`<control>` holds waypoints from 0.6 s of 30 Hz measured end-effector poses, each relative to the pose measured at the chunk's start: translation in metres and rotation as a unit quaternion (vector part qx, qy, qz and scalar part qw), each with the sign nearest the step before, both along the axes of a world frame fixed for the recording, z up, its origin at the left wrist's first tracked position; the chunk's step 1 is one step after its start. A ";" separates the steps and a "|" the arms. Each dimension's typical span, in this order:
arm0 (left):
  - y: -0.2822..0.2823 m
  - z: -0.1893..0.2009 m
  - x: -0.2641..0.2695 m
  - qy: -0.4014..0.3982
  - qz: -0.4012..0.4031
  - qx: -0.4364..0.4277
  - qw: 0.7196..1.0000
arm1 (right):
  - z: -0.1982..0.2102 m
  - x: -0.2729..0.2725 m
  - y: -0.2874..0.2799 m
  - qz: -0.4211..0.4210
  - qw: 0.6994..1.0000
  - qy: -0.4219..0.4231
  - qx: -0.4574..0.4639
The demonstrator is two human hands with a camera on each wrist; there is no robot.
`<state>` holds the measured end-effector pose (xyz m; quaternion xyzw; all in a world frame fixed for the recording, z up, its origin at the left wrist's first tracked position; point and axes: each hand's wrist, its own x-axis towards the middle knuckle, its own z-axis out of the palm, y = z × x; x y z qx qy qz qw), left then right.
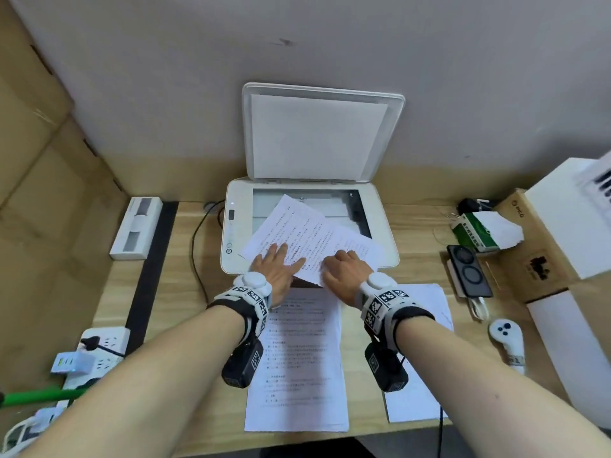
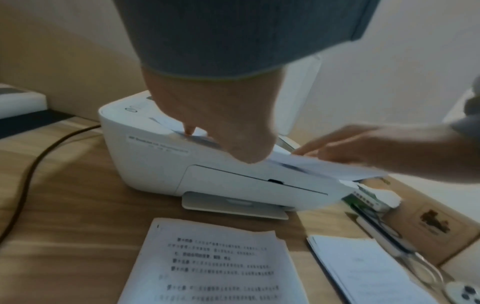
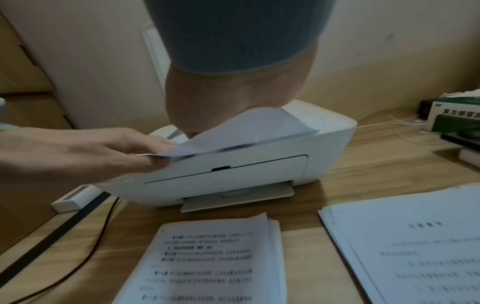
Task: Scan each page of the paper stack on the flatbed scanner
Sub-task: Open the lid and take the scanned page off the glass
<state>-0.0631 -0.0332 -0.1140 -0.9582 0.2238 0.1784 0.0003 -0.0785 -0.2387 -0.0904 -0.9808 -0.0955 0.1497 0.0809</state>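
Observation:
The white flatbed scanner stands at the back of the desk with its lid raised against the wall. A printed page lies askew, face up, half over the glass. My left hand rests flat on the page's near left part, fingers and thumb spread straight. My right hand has curled fingers pinching the page's near edge, which bows up in front of the palm. A stack of printed pages lies in front of the scanner. A second stack lies to its right.
Right of the scanner sit a black phone, a green tissue box, a white controller and cardboard boxes. On the left are a white case, a power strip and a dark cable.

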 end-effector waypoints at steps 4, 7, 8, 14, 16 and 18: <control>0.005 0.008 -0.003 0.036 -0.018 -0.009 0.999 | 0.000 -0.006 -0.015 -0.021 1.000 -0.012 0.003; 0.010 0.010 -0.014 0.011 -0.020 -0.030 0.999 | 0.001 -0.012 -0.027 -0.050 0.999 -0.014 -0.002; 0.010 0.012 -0.017 -0.007 -0.026 -0.036 0.999 | 0.001 -0.013 -0.032 -0.053 0.998 -0.019 -0.003; 0.006 0.017 -0.028 -0.063 -0.094 -0.028 0.993 | 0.005 -0.015 -0.064 -0.092 0.995 -0.033 -0.018; -0.008 0.021 -0.028 -0.074 -0.118 -0.027 0.990 | 0.003 -0.017 -0.083 -0.108 0.994 -0.027 -0.010; -0.022 0.023 -0.027 -0.081 -0.144 -0.045 0.985 | 0.001 -0.018 -0.098 -0.134 0.991 -0.001 0.001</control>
